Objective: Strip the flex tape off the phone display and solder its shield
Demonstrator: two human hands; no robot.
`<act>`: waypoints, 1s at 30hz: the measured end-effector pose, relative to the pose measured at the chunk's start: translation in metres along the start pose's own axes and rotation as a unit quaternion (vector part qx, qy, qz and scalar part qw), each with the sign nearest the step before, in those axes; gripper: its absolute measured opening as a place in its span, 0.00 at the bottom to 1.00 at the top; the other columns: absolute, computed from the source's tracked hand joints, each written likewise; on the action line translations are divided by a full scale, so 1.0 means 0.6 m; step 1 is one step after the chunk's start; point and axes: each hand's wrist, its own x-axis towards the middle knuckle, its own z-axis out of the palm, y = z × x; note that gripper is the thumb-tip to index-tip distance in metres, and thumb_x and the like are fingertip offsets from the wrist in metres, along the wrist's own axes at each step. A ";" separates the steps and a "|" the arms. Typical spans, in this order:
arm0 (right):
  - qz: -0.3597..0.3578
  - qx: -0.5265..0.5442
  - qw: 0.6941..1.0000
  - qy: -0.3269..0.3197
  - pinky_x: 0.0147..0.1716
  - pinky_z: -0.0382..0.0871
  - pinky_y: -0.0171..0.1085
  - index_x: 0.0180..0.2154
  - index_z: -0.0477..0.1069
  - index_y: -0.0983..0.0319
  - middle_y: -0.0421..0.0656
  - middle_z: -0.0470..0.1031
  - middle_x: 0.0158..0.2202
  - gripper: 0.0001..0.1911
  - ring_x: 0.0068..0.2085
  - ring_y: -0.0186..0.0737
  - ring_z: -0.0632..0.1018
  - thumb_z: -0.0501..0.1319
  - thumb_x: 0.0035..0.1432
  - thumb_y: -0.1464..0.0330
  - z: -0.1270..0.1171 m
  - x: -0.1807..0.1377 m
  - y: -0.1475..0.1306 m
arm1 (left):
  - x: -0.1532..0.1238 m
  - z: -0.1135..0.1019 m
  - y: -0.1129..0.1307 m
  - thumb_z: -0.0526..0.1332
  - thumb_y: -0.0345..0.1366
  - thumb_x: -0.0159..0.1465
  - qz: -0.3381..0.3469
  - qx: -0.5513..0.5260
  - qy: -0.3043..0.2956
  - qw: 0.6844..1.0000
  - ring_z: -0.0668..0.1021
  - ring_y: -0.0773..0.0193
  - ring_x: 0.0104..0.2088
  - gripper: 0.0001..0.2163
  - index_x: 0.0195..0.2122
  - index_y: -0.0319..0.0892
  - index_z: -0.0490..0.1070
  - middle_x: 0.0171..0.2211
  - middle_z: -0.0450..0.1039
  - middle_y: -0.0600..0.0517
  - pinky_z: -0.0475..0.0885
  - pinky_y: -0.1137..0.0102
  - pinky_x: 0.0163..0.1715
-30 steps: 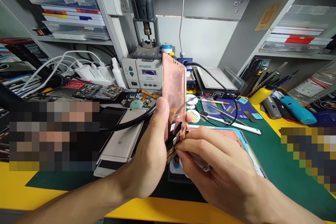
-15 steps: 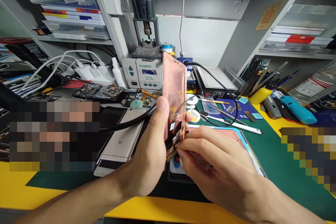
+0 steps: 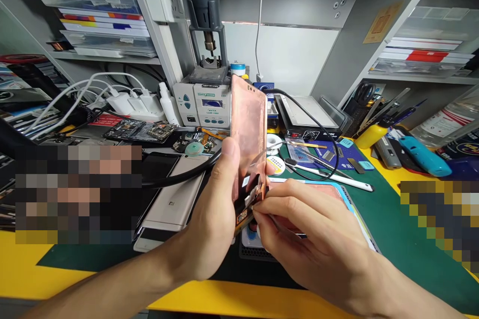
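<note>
My left hand [image 3: 209, 209] is closed round a phone screen [image 3: 250, 124], thumb along its left edge. The screen stands upright and edge-on, its coppery pink back turned partly toward me. At its lower end are a dark strip and an orange flex cable [image 3: 243, 216]. Thumb and fingers of my right hand [image 3: 314, 229] are pinched together at the lower right corner beside this cable. Whatever lies between those fingertips is hidden. Below the hands, a blue-edged panel with a pink surface [image 3: 329, 192] rests on a dark perforated base, partly covered by my right hand.
Left of my hands lie a pale phone back cover [image 3: 174, 197] and a black cable [image 3: 187, 177]. Behind stand a hot-air station [image 3: 204, 104] and a flat heating plate [image 3: 309, 112]. A white-handled brush [image 3: 337, 177] lies on the green mat [image 3: 404, 239]. Pixelated patches hide both sides.
The screen has turned slightly, showing a little more of its back and lower strip. Both hands keep nearly the same hold, the left shifted very slightly left.
</note>
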 end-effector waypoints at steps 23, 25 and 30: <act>0.012 0.004 0.999 0.040 0.33 0.75 0.31 0.37 0.78 0.69 0.48 0.82 0.32 0.07 0.31 0.33 0.80 0.63 0.60 0.83 0.001 0.000 -0.003 | 0.000 -0.005 -0.009 0.50 0.58 0.71 -0.001 -0.019 0.005 1.000 0.82 0.50 0.51 0.29 0.52 0.44 0.83 0.35 0.82 0.53 0.75 0.62 0.48; 0.004 0.020 0.999 0.031 0.34 0.76 0.32 0.38 0.78 0.69 0.50 0.83 0.34 0.07 0.33 0.35 0.81 0.64 0.61 0.83 0.000 0.000 -0.006 | -0.001 -0.005 -0.009 0.49 0.58 0.72 0.000 -0.015 0.001 1.000 0.83 0.50 0.50 0.30 0.50 0.43 0.83 0.34 0.81 0.53 0.75 0.62 0.48; 0.020 0.017 1.000 0.001 0.30 0.73 0.35 0.37 0.78 0.70 0.50 0.81 0.31 0.06 0.31 0.37 0.79 0.62 0.62 0.82 0.001 0.000 -0.006 | 0.000 -0.005 -0.010 0.48 0.57 0.72 0.002 -0.010 -0.012 1.000 0.82 0.49 0.51 0.30 0.50 0.42 0.83 0.34 0.81 0.53 0.75 0.61 0.48</act>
